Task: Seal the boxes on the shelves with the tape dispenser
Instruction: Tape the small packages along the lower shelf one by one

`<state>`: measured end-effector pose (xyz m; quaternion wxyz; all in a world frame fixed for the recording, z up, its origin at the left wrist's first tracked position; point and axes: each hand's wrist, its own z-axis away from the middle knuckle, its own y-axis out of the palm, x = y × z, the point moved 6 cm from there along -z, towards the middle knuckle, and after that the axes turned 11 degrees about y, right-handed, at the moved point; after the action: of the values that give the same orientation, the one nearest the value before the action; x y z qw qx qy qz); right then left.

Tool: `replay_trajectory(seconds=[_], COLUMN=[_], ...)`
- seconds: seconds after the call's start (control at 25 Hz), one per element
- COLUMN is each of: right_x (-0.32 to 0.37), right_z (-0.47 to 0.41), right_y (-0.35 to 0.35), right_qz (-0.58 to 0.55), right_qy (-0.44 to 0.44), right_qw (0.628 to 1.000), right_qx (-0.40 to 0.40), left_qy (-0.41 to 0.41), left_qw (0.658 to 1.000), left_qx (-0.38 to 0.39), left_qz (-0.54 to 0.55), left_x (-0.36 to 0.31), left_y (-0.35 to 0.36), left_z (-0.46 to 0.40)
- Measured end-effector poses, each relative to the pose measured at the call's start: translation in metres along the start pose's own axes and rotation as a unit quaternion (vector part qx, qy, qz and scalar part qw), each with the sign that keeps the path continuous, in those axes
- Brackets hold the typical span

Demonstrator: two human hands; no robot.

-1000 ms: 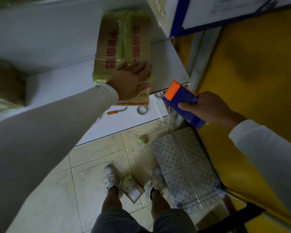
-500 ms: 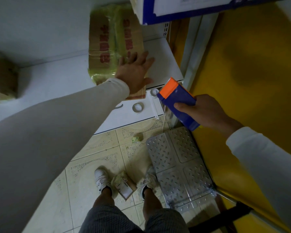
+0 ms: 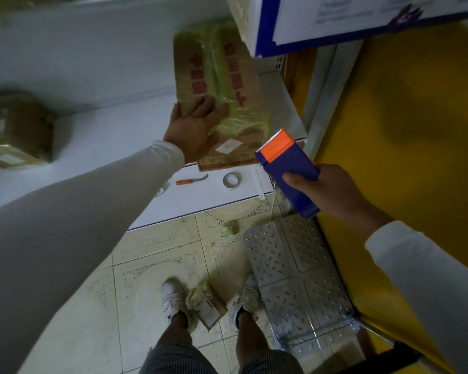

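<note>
Right hand (image 3: 333,193) around tape dispenser (image 3: 288,168)

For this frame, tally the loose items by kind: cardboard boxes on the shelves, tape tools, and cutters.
Cardboard boxes on the shelves: 2, the taped box and the box at far left.
Tape tools: 2, the tape dispenser and the tape roll.
Cutters: 1, the orange-handled knife.
Total: 5
</note>
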<state>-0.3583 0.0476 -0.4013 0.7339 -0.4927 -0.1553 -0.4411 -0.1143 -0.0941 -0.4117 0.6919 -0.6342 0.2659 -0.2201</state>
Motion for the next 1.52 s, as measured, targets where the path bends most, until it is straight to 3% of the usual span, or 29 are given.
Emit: replay_trajectory(seconds=[0.24,0.44,0.6,0.88,1.12,1.52], right_x=[-0.005,0.006,0.013,-0.012,-0.061,-0.260], right_z=[0.002,0.015,0.038,0.127,0.172,0.143], right_y=[0.003,0.003,0.043,0.181,0.243,0.368], right_qz=[-0.010,-0.058,-0.116,-0.188,-0.214,-0.247], right_qy=[0.000,0.043,0.080,0.152,0.238,0.344], right_qw=[1.000,0.997,0.989,0.968,0.946,0.904], right_qx=[0.001,-0.025,-0.042,-0.063,-0.060,-0.062], left_qy=[-0.015,0.024,0.017,0.021,-0.001,-0.033], left_qw=[0.999,0.990,0.977,0.968,0.953,0.911], left_qx=[0.021,-0.121,-0.114,0.017,0.140,0.343], left_qz=[0.019,0.062,0.180,0.250,0.268,0.229], left_x=[-0.017,-0.035,-0.037,-0.040,-0.049,-0.090], left_y=[-0.008,-0.024,-0.007,0.075,0.138,0.377], left_z=[-0.039,0.015,0.086,0.242,0.305,0.360])
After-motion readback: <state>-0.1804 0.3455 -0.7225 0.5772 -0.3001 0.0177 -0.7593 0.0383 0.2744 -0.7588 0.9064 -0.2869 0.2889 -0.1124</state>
